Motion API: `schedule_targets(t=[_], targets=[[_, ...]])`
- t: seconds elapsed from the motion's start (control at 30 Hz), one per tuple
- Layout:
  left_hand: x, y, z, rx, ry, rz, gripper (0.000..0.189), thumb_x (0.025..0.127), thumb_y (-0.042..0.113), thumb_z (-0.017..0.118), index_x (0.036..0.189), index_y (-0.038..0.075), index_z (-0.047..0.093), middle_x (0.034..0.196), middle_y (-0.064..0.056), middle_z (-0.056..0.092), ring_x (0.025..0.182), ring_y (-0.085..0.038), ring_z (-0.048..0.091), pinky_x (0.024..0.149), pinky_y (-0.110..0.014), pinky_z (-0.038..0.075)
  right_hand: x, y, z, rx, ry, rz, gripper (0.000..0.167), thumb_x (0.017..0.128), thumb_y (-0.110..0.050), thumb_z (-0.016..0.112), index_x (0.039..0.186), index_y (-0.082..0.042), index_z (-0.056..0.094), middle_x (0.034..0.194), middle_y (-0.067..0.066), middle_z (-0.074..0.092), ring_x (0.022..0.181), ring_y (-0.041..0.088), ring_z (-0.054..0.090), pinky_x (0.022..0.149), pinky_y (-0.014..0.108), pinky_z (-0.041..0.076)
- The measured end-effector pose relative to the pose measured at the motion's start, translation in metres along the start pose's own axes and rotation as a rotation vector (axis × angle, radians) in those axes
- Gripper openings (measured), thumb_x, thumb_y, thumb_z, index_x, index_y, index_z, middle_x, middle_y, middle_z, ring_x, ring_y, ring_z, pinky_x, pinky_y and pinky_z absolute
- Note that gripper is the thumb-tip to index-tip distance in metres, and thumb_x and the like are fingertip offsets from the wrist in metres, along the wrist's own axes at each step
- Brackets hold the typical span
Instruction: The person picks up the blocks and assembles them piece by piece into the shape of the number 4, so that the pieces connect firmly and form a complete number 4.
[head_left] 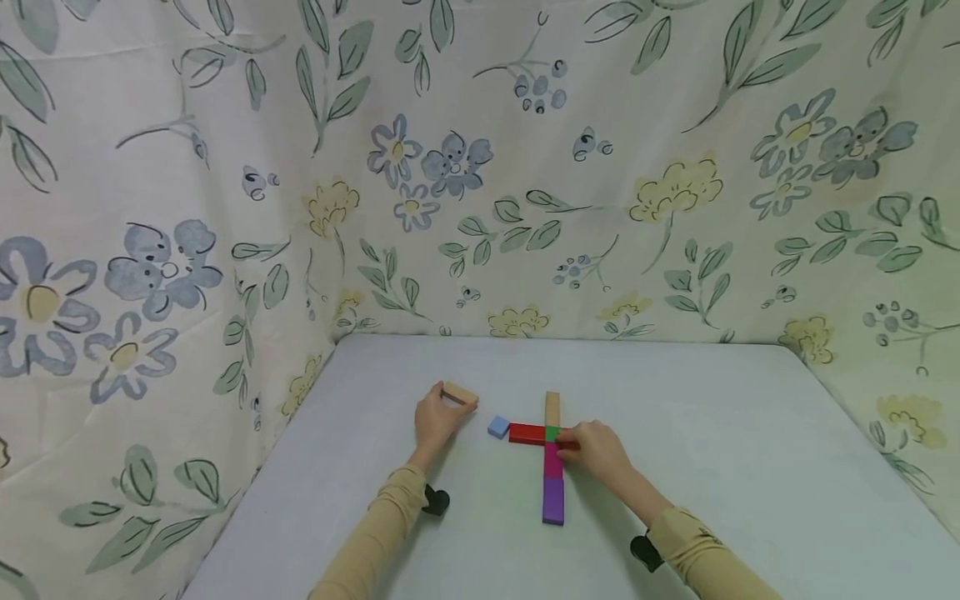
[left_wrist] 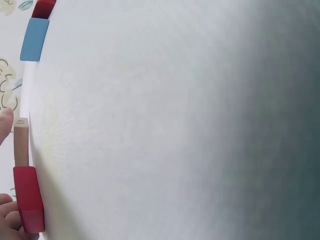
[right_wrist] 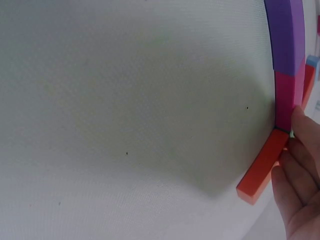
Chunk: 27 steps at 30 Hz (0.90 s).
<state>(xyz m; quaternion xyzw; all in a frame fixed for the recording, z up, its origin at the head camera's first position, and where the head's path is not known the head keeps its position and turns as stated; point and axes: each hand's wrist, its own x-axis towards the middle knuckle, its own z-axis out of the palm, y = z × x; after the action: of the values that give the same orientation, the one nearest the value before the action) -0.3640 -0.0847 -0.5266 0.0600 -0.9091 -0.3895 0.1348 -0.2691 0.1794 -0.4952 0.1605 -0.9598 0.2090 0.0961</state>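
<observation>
In the head view my left hand (head_left: 433, 427) holds a plain wooden block (head_left: 460, 392) by its ends, between thumb and fingers. A red block (left_wrist: 30, 200) shows against the curled fingers of that hand in the left wrist view; the head view hides it. My right hand (head_left: 597, 452) pinches an orange-red block (right_wrist: 260, 167) beside the green block (head_left: 552, 433), its thumb at the end of the magenta block (right_wrist: 286, 100). These belong to a flat cross, with a purple block (head_left: 552, 502) at the near end, another plain block (head_left: 552, 408) at the far end and a red block (head_left: 527, 433) as left arm.
A small blue block (head_left: 498, 427) lies at the left tip of the cross, turned at an angle. Everything lies on a white table (head_left: 675, 400). A floral cloth (head_left: 525, 275) hangs behind it and along the left side.
</observation>
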Motion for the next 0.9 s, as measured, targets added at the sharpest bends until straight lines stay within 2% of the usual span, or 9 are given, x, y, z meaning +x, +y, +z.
schedule_targets(t=[0.23,0.57,0.9], targets=[[-0.0015,0.0017,0.0016,0.003,0.008,-0.003,0.085,0.065,0.037,0.086,0.131,-0.004,0.052,0.126,-0.024,0.06,0.115,-0.036,0.059,0.094,-0.045,0.049,0.0003,0.0016,0.0008,0.0,-0.005,-0.006,0.022,0.072,-0.013,0.08,0.092,-0.005,0.077,0.087,0.007,0.075,0.074,0.017,0.066,0.061,0.026,0.051],[-0.0027,0.0034,0.0007,-0.015,0.018,-0.015,0.078,0.067,0.031,0.085,0.13,-0.004,0.054,0.124,-0.024,0.061,0.115,-0.036,0.059,0.094,-0.046,0.049,0.0009,0.0008,-0.0003,-0.001,-0.005,-0.008,0.021,0.072,-0.013,0.08,0.092,-0.005,0.077,0.086,0.007,0.075,0.076,0.017,0.067,0.062,0.028,0.051],[-0.0028,0.0037,0.0015,-0.041,0.042,-0.012,0.071,0.065,0.026,0.087,0.123,-0.003,0.059,0.117,-0.022,0.066,0.108,-0.035,0.062,0.09,-0.045,0.051,0.0003,0.001,-0.0004,0.003,0.006,-0.016,0.02,0.072,-0.012,0.081,0.09,-0.004,0.077,0.084,0.007,0.075,0.073,0.017,0.066,0.06,0.025,0.049]])
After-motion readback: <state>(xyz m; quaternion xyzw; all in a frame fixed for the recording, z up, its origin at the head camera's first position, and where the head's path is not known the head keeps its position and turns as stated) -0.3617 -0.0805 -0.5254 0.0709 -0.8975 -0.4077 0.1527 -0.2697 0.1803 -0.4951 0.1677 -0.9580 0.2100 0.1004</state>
